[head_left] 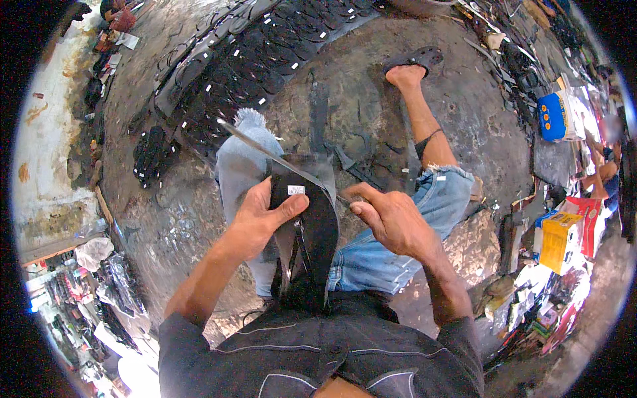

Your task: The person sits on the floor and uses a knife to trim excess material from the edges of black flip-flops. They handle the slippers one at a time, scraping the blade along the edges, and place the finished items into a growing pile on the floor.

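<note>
My left hand is closed around a black flip-flop sandal, its thumb pressed beside a small white label on the footbed. The sandal lies lengthwise between my thighs, with its straps toward my body. From the closed fingers of my right hand a long, thin-bladed knife reaches up and left. Its blade runs slantwise across the far part of the sandal, at the edge of the sole. The handle is mostly hidden in my right fist. A thin, greyish edge of material shows along the sole's right side.
Rows of black sandals with small white labels cover the floor at the far left. Dark scraps lie ahead of my knees. Blue and yellow boxes stand at the right, near another person's arm. Clutter fills the lower left.
</note>
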`<action>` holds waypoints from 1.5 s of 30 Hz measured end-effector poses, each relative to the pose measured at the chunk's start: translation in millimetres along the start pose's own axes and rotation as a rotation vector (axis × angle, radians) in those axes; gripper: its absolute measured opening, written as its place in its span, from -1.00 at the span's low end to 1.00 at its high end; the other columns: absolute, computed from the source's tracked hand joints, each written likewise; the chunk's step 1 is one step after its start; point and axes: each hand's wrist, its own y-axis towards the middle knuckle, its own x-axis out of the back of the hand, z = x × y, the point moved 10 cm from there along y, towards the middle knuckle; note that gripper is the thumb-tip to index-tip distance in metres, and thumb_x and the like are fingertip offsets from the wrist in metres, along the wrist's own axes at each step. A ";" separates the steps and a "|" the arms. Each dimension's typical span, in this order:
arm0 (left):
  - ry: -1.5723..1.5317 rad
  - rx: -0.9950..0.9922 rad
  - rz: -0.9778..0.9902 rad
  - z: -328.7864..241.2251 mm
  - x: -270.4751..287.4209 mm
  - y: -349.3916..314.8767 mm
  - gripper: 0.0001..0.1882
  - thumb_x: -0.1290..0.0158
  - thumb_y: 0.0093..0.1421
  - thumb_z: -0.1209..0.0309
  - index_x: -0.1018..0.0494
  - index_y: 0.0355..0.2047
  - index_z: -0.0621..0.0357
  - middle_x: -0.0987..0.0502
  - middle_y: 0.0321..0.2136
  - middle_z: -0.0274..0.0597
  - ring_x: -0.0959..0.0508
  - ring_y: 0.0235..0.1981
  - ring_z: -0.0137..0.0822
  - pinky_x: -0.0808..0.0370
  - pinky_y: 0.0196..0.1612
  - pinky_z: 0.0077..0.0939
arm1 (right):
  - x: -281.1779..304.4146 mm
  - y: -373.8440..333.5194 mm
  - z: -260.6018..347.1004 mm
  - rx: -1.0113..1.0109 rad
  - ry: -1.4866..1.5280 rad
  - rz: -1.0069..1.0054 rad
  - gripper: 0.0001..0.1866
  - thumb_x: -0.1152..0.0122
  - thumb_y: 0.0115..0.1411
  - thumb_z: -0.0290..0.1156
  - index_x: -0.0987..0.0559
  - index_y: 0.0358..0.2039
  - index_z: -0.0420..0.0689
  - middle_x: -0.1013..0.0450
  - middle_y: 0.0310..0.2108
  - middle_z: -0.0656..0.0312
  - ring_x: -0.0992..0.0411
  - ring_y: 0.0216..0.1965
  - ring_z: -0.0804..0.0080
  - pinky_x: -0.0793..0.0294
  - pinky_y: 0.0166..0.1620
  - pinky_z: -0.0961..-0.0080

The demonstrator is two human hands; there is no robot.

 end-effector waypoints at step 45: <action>-0.563 -0.103 -0.299 41.6 -34.8 -10.1 -0.42 -0.39 0.05 0.54 -0.45 0.08 0.13 -0.57 -0.12 -0.24 -0.64 -0.13 -0.21 -0.69 -0.05 -0.23 | -17.6 -46.5 -15.2 -0.109 0.140 -0.145 -0.74 -0.04 0.43 -0.16 -0.42 -0.09 -0.09 -0.50 -0.50 -0.19 -0.50 -0.35 -0.33 -0.41 -0.29 -0.21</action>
